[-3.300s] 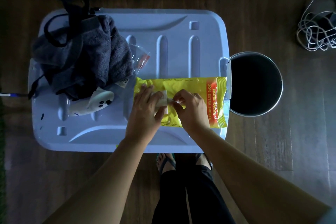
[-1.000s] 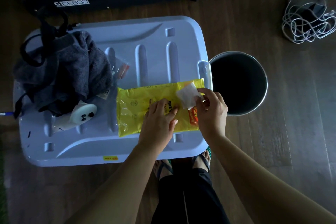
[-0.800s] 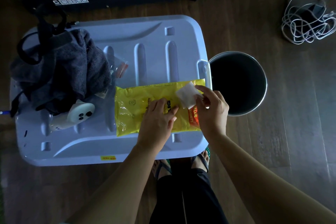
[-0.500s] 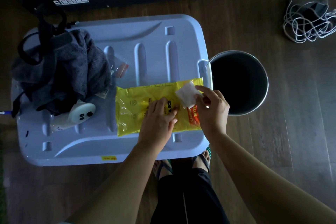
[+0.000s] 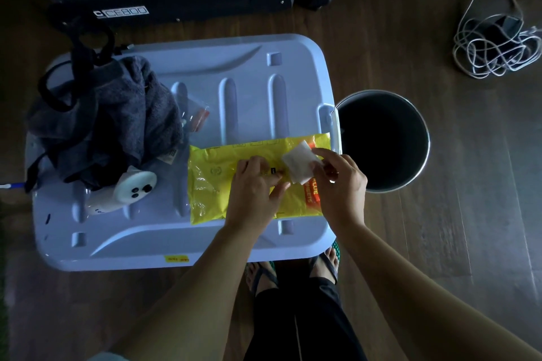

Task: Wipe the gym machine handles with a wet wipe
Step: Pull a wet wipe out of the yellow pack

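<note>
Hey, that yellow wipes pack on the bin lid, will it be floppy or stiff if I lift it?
Probably floppy: the yellow wipes pack is a crinkled soft pouch, flat on the bin lid. Likely slippery, since its film looks glossy.

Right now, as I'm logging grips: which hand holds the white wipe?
The right hand pinches the white wipe over the yellow pack; the left hand only rests its fingers on the pack.

bare lid beyond towel
</note>
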